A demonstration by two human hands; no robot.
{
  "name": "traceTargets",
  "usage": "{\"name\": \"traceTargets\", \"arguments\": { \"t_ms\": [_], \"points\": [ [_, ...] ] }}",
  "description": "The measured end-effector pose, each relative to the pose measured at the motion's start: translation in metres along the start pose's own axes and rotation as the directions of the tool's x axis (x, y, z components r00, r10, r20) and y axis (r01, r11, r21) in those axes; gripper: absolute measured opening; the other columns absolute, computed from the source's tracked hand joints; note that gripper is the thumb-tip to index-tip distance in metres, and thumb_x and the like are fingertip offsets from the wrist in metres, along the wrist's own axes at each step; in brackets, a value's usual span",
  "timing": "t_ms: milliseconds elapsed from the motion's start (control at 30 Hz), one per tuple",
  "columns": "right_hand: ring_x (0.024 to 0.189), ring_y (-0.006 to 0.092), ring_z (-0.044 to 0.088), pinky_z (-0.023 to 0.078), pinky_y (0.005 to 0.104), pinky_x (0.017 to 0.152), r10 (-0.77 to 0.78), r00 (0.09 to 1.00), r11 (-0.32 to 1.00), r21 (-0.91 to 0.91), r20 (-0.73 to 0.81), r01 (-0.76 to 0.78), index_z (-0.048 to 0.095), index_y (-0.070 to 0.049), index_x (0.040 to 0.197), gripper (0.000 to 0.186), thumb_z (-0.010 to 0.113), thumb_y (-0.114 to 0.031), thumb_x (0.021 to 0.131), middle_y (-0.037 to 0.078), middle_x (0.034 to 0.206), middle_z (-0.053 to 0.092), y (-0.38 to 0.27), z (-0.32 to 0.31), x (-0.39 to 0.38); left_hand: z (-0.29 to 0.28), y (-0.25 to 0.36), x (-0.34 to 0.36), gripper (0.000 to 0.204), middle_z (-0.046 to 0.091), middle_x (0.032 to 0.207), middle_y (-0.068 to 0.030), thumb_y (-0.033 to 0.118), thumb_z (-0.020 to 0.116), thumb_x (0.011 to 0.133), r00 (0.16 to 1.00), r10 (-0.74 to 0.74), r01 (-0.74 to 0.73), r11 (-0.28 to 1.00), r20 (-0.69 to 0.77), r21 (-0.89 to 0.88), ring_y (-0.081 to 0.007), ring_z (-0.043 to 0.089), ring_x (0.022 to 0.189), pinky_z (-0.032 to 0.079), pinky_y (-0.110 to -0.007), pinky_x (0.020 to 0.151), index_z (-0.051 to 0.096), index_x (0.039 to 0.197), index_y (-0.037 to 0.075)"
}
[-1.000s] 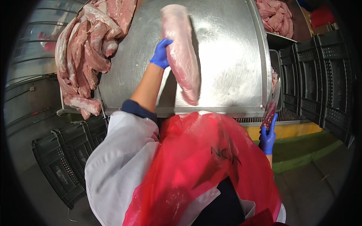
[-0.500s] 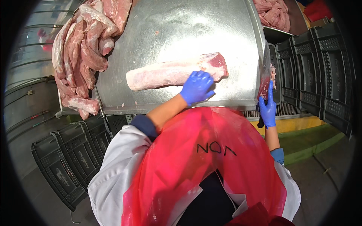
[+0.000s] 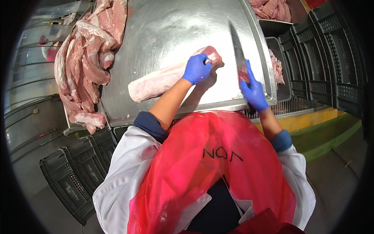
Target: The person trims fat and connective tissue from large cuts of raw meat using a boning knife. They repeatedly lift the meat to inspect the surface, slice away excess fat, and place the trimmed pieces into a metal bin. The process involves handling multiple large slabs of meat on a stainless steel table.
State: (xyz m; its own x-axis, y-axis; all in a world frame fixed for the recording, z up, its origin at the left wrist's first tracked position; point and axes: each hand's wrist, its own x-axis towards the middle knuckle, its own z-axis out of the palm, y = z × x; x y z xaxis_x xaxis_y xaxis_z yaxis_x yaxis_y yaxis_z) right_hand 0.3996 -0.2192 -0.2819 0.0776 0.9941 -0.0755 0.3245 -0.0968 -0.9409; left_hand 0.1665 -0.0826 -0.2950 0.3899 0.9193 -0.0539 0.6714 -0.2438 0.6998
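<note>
Right now I see the left hand (image 3: 198,69) on the meat (image 3: 156,84), its gloved fingers curled and closed on it near the red end; whether they pinch a flap, I can't tell. The meat lies on the table (image 3: 167,23), its pale end reaching leftward from those fingers. My view has the right hand (image 3: 254,93) wrapped around the knife (image 3: 239,46), one finger stretched along it, the blade pointing beyond the fingertips, apart from the meat. Well left of both hands' fingers sits a pile (image 3: 83,66) of cuts.
</note>
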Motion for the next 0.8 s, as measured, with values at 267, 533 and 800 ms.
{"name": "traceTargets", "arguments": {
  "t_ms": [267,533,800],
  "points": [
    [0.080,0.0366,0.070,0.054,0.0442,0.075,0.226,0.904,0.954,-0.270,0.363,-0.129,0.020,-0.028,0.160,0.078,0.058,-0.016,0.094,0.026,0.099,0.070,-0.014,0.026,0.056,-0.018,0.010,0.011,0.021,0.063,0.066,-0.0107,0.020,0.065,0.090,0.997,-0.073,0.073,0.997,0.027,-0.005,-0.0152,0.056,0.061,0.048,-0.034,0.061,0.067,0.084,-0.001],
    [0.058,0.0144,0.057,0.053,0.0297,0.059,0.244,0.826,0.956,0.017,0.508,-0.292,0.022,-0.036,0.160,0.078,0.054,-0.009,0.094,0.007,0.073,0.060,-0.039,0.021,0.065,-0.037,0.022,0.024,0.020,0.066,0.071,-0.0113,0.019,0.065,0.088,0.993,-0.087,0.093,0.993,0.086,-0.071,-0.0166,0.061,0.065,0.050,-0.033,0.065,0.069,0.087,-0.001],
    [0.056,0.0110,0.056,0.051,0.0276,0.051,0.242,0.727,0.947,0.005,0.642,-0.320,0.023,-0.031,0.160,0.078,0.056,-0.007,0.094,0.007,0.080,0.062,-0.025,0.011,0.028,-0.056,0.012,0.038,0.019,0.068,0.078,-0.0047,0.016,0.068,0.087,0.968,-0.227,0.246,0.939,0.102,-0.242,-0.0113,0.061,0.071,0.049,-0.028,0.066,0.069,0.089,-0.002]
  ]
}}
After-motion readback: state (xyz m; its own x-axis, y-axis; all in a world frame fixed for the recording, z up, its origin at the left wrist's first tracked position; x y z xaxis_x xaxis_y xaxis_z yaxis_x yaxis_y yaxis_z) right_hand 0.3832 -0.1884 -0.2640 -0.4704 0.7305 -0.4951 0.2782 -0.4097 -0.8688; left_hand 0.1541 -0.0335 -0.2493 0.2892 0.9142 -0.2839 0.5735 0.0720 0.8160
